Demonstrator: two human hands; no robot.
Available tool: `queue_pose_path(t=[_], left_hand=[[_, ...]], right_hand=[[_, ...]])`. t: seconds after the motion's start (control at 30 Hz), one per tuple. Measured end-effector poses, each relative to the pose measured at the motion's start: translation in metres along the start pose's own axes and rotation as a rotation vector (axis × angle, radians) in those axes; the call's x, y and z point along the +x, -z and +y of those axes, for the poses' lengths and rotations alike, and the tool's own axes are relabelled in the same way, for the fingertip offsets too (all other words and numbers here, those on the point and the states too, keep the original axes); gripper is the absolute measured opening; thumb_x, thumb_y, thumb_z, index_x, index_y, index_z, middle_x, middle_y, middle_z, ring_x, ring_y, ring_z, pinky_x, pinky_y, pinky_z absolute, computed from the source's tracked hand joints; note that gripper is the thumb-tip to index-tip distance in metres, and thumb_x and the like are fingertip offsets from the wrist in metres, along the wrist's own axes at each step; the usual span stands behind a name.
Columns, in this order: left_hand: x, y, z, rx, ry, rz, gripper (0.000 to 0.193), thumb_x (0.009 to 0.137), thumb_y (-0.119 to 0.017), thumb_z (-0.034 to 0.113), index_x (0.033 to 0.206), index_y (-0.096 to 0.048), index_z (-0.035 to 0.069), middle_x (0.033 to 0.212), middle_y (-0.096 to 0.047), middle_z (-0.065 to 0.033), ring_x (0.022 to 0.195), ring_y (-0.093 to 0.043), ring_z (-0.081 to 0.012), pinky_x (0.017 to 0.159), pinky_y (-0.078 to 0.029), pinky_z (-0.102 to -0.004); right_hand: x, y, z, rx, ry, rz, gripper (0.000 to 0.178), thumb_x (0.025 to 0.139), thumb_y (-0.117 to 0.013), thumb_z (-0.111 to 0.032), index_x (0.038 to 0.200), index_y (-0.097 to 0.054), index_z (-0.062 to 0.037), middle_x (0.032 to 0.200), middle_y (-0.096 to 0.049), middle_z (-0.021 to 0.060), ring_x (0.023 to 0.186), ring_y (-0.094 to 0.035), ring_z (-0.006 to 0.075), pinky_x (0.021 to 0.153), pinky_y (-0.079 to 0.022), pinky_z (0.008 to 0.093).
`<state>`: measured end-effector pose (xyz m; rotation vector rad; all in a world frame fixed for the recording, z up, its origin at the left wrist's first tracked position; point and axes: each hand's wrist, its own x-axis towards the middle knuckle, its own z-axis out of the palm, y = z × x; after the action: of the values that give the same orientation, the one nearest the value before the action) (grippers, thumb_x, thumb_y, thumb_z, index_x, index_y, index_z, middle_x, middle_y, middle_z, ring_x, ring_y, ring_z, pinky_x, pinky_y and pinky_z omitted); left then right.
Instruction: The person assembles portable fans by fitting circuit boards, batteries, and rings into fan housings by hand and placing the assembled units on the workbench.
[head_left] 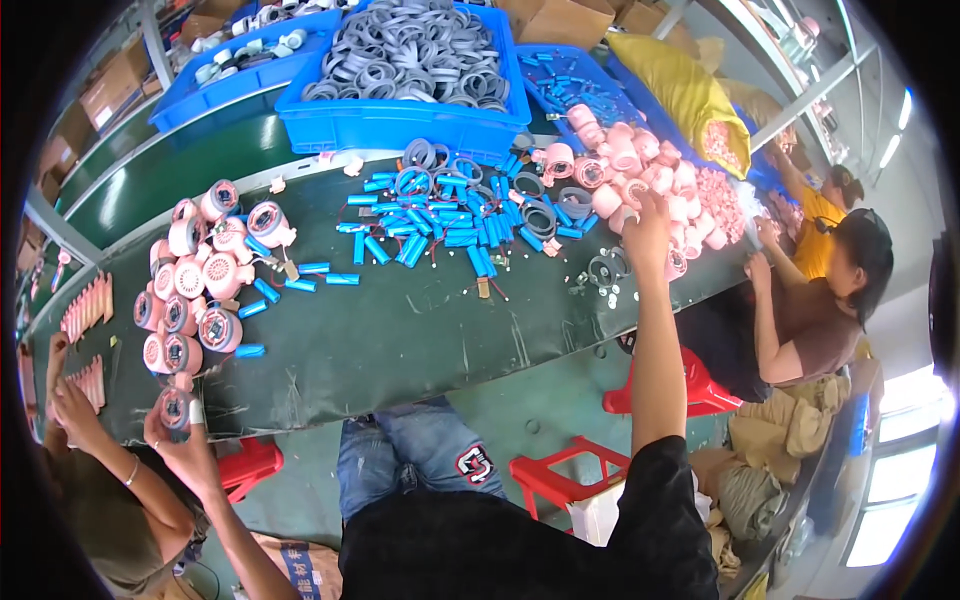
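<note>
On the left, my left hand (188, 450) is closed round a round pink fan housing (174, 408), its dark open inside turned up. It is at the table's near edge, just below a cluster of similar pink housings (187, 277), several with circuit parts showing. My right arm stretches far to the right, where my right hand (647, 222) has its fingers bent round a pink housing (634, 190) at the edge of a big heap of pink housings (668, 178). Whether that piece is lifted from the heap cannot be made out.
Blue cylindrical batteries (445, 225) with wires lie mid-table among grey rings (540, 218). Behind stands a blue crate (400, 128) full of grey rings. A co-worker's hands (80, 415) are close by my left hand; another person (810, 320) sits at right. Red stools (570, 470) stand below.
</note>
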<state>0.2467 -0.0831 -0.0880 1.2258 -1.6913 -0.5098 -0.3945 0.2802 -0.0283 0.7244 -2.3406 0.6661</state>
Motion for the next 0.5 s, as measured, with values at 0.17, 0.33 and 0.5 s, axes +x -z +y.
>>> queue_pose_path(t=[0.17, 0.33, 0.5], left_hand=[[0.03, -0.01, -0.014, 0.185, 0.153, 0.101, 0.059, 0.088, -0.08, 0.019, 0.13, -0.045, -0.003, 0.128, -0.059, -0.0169, 0.116, -0.058, -0.0235, 0.104, -0.044, -0.0341], [0.073, -0.013, -0.071, 0.175, 0.168, 0.117, 0.063, 0.091, -0.076, 0.023, 0.136, -0.044, -0.007, 0.13, -0.058, -0.0186, 0.116, -0.059, -0.0234, 0.102, -0.046, -0.0337], [0.089, 0.003, -0.094, 0.016, 0.115, -0.028, 0.066, 0.098, -0.066, 0.017, 0.15, -0.033, -0.006, 0.149, -0.044, -0.0232, 0.13, -0.052, -0.0275, 0.104, -0.045, -0.0361]], right_hand=[[0.02, -0.027, 0.013, -0.171, 0.194, -0.308, 0.052, 0.075, -0.064, -0.004, 0.126, -0.064, -0.0106, 0.133, -0.06, 0.012, 0.122, -0.052, 0.0373, 0.105, -0.04, 0.0508], [0.018, -0.045, -0.005, -0.497, 0.178, -0.322, 0.061, 0.083, -0.064, -0.013, 0.142, -0.049, -0.0133, 0.135, -0.059, 0.0091, 0.124, -0.049, 0.0396, 0.104, -0.038, 0.0545], [0.04, -0.034, -0.038, -0.528, 0.191, -0.468, 0.041, 0.084, -0.062, -0.014, 0.124, -0.066, -0.0129, 0.125, -0.065, 0.0085, 0.123, -0.05, 0.0374, 0.1, -0.039, 0.0537]])
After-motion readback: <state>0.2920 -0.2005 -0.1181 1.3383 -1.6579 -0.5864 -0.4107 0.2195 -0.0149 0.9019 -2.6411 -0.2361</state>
